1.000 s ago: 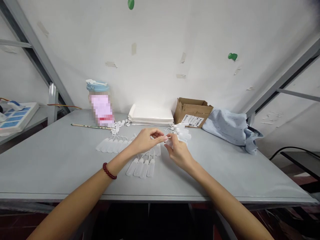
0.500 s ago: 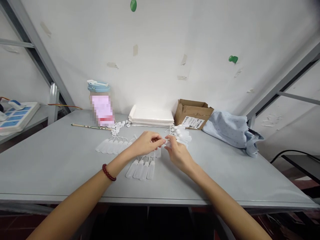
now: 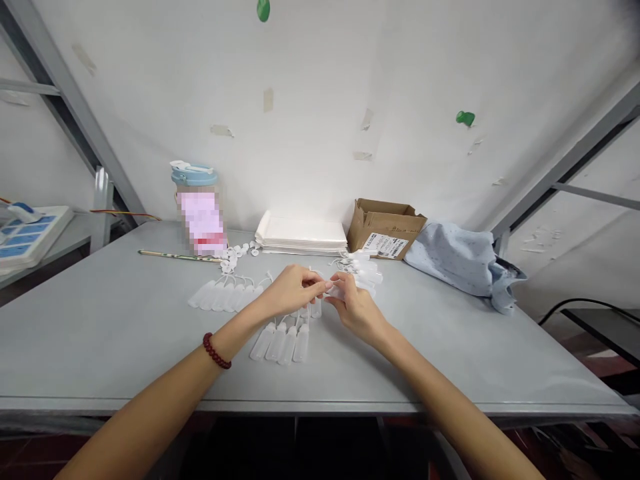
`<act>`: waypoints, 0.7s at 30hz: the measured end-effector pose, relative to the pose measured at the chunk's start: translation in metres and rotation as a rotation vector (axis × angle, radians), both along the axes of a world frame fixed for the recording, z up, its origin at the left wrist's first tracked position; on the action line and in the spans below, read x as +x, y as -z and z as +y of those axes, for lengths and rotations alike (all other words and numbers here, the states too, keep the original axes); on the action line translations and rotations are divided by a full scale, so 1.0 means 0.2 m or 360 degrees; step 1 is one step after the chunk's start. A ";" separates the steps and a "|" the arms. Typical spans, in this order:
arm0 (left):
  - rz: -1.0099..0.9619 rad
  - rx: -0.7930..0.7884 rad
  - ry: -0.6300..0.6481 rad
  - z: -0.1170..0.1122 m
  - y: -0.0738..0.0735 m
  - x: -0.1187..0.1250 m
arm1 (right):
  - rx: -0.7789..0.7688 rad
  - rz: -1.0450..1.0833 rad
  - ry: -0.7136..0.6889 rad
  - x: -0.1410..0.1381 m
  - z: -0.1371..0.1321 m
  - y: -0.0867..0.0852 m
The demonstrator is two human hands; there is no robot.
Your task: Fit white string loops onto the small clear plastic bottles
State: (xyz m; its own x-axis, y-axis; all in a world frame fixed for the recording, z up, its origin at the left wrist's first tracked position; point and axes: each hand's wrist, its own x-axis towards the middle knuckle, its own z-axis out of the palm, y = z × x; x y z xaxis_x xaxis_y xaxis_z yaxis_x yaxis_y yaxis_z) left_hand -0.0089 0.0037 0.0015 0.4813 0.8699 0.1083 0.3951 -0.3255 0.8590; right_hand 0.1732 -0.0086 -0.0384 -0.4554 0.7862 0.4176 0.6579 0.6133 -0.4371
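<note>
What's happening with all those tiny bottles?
A person works at a grey table. Their left hand and right hand pinch one small translucent white plastic bottle between them, just above the table. More such bottles lie in a near row and a far row, and a loose heap lies near the brown cardboard box.

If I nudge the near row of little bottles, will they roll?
The bottles look like empty translucent plastic, so probably very light and easily scattered. They lie on their sides on the smooth table, so likely roll sideways. Touching side by side, one pushed would probably shove its neighbours.
</note>
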 end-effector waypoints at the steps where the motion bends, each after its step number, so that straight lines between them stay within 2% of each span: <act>1: 0.0001 -0.0046 -0.0003 0.00 0.00 0.00 | 0.0037 -0.0016 0.0007 0.00 0.00 0.00; 4: -0.0047 -0.0074 0.0047 0.00 0.00 0.00 | 0.0123 -0.0026 0.0026 0.00 0.00 0.00; 7: -0.0083 0.0015 0.0115 0.00 0.01 0.00 | 0.0136 -0.0039 0.0010 0.01 0.00 -0.01; 11: -0.0121 0.0100 0.0042 0.00 0.02 0.02 | 0.0223 -0.0052 0.0005 0.03 0.01 -0.02; 13: -0.0136 0.0049 0.0026 0.00 0.03 0.02 | 0.0385 -0.0071 0.0045 0.04 0.02 -0.01; 17: -0.0164 -0.0118 0.0159 0.00 0.01 0.02 | 0.0732 -0.0222 0.0104 0.05 0.03 0.00; 21: -0.0271 -0.0283 0.0162 0.00 0.00 0.01 | 0.0889 -0.0358 0.0115 0.04 0.03 0.00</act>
